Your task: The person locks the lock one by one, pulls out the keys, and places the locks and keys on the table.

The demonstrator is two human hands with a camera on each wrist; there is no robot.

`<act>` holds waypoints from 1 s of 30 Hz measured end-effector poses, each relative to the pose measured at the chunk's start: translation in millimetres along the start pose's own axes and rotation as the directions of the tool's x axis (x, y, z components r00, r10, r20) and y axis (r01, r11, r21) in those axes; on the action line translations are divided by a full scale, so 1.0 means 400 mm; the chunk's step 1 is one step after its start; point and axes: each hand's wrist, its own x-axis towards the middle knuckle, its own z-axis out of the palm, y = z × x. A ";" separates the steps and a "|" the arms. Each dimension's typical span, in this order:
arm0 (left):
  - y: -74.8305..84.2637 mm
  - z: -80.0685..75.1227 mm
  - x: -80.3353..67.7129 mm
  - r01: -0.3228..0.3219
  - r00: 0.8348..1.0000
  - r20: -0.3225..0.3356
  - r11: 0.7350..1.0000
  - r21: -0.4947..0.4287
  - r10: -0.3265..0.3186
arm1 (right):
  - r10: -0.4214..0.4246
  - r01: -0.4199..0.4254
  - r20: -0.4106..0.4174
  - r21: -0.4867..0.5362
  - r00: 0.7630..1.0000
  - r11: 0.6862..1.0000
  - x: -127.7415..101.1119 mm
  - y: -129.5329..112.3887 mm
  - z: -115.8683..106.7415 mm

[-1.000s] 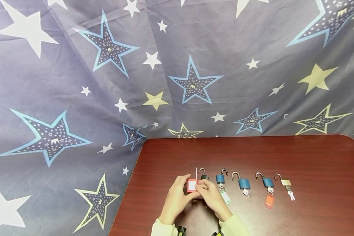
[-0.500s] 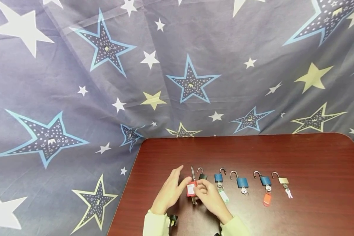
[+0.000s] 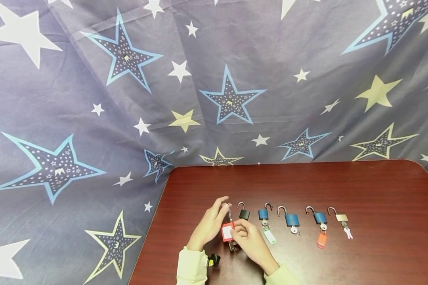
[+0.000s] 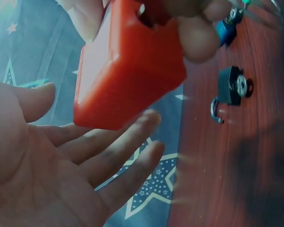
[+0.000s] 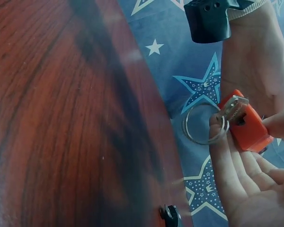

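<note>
In the head view my right hand (image 3: pixel 249 239) holds a red padlock (image 3: pixel 227 232) with a white label, thumb on its face. A key (image 5: pixel 234 109) sits in the padlock's underside, with a metal ring (image 5: pixel 185 126) hanging from it. My left hand (image 3: pixel 207 223) is at the padlock's left, its fingertips by the top of the upright shackle (image 3: pixel 230 213). In the left wrist view its fingers are extended behind the red body and its thumb stands apart. Whether the left fingertips touch the shackle cannot be told.
On the brown table (image 3: pixel 385 190) lies a row of unlocked padlocks: a black one (image 3: pixel 244 214), blue ones (image 3: pixel 263 214) (image 3: pixel 292 220) (image 3: pixel 320 217) and a brass one (image 3: pixel 342 217). Most show keys, some with tags. A star-printed cloth (image 3: pixel 214 79) hangs behind.
The left hand has let go of the padlock's body, drawn off to the left and come back to the shackle's top. The padlock, in the right hand, has moved slightly left and down, tilting.
</note>
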 end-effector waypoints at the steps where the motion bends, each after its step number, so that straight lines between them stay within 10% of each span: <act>1: -0.001 0.001 0.001 -0.006 1.000 0.003 1.000 -0.007 0.006 | -0.001 0.001 -0.006 -0.003 1.000 1.000 0.000 -0.001 -0.001; 13: -0.013 0.006 0.007 -0.004 0.997 -0.078 0.993 -0.119 -0.006 | 0.009 -0.011 -0.049 -0.022 0.999 1.000 -0.003 -0.002 -0.008; 30: 0.084 -0.027 -0.010 -0.006 0.992 -0.129 0.990 -0.138 -0.012 | 0.007 -0.004 -0.119 0.028 0.993 1.000 0.010 -0.001 -0.009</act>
